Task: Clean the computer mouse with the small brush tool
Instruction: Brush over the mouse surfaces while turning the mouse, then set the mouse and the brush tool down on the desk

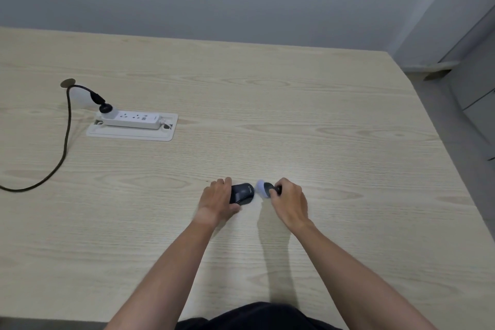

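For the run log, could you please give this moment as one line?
left hand: holds mouse on table | right hand: grips brush beside mouse | contact: unclear

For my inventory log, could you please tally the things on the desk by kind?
Computer mouse: 1
Small brush tool: 1
White power strip: 1
Black plug with cable: 1
Total: 4

The table is pale, matt wood grain. On it, the mouse looks like smooth black plastic with slight sheen; left of it, the power strip is glossy white plastic.
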Action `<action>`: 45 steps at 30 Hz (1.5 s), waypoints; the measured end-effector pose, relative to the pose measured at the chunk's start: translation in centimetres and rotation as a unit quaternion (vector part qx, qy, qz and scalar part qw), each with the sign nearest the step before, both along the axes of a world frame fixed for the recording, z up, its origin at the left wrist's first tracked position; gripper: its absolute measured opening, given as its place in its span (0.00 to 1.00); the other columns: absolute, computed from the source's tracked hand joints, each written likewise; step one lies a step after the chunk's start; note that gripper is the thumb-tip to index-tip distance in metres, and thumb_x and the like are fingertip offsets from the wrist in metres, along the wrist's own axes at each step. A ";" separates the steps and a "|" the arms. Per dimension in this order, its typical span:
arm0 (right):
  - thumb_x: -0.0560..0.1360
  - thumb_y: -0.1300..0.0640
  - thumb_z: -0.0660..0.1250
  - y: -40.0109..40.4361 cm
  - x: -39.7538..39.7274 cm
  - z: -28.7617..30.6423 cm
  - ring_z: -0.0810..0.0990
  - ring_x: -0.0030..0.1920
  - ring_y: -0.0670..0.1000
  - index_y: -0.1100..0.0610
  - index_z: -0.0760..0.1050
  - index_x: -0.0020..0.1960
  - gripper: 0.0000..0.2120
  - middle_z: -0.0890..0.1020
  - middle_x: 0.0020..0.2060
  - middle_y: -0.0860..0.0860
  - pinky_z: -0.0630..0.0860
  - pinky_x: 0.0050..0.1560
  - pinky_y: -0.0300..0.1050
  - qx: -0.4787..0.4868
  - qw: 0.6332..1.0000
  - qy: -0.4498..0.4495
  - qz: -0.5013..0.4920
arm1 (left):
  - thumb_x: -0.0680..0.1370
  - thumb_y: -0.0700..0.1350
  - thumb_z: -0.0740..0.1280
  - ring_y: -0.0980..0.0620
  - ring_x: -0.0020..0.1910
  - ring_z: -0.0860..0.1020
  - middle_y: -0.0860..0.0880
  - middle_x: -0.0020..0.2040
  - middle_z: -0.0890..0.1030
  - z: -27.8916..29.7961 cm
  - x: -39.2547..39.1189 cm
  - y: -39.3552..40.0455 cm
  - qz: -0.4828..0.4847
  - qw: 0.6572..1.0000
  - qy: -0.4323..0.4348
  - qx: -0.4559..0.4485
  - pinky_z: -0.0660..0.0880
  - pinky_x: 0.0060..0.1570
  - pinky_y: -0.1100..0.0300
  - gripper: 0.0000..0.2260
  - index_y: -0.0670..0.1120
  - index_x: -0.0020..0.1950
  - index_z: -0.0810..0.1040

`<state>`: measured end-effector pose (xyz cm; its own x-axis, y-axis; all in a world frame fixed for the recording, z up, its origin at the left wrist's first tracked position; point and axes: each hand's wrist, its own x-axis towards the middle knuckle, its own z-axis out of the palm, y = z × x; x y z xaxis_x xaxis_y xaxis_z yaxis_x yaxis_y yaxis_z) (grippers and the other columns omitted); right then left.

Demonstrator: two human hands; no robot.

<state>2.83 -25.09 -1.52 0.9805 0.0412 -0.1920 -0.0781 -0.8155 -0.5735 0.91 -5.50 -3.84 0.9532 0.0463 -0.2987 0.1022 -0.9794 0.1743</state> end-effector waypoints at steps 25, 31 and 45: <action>0.77 0.58 0.69 -0.1 -0.6 -0.8 0.77 0.34 0.48 0.57 0.77 0.46 0.04 0.80 0.37 0.49 0.74 0.35 0.42 0.131 0.985 0.078 -0.076 | 0.75 0.50 0.69 0.45 0.53 0.77 0.44 0.61 0.73 0.7 -0.9 -1.0 -0.062 0.995 0.017 0.077 0.73 0.48 0.55 0.22 0.47 0.67 0.68; 0.76 0.58 0.69 -0.4 -0.5 -1.1 0.79 0.38 0.49 0.57 0.79 0.47 0.03 0.81 0.39 0.49 0.72 0.35 0.41 0.068 0.991 0.107 -0.053 | 0.75 0.37 0.67 0.42 0.48 0.81 0.44 0.70 0.66 0.2 -1.2 -0.6 -0.090 0.995 0.014 0.048 0.75 0.45 0.54 0.27 0.53 0.72 0.67; 0.73 0.56 0.74 -0.7 -1.2 -1.8 0.79 0.33 0.53 0.63 0.83 0.36 0.11 0.82 0.30 0.56 0.73 0.34 0.48 0.098 0.990 0.038 -0.098 | 0.79 0.56 0.61 0.42 0.60 0.70 0.49 0.72 0.64 0.4 -2.6 -1.7 -0.050 0.999 0.015 0.004 0.74 0.52 0.47 0.19 0.58 0.69 0.69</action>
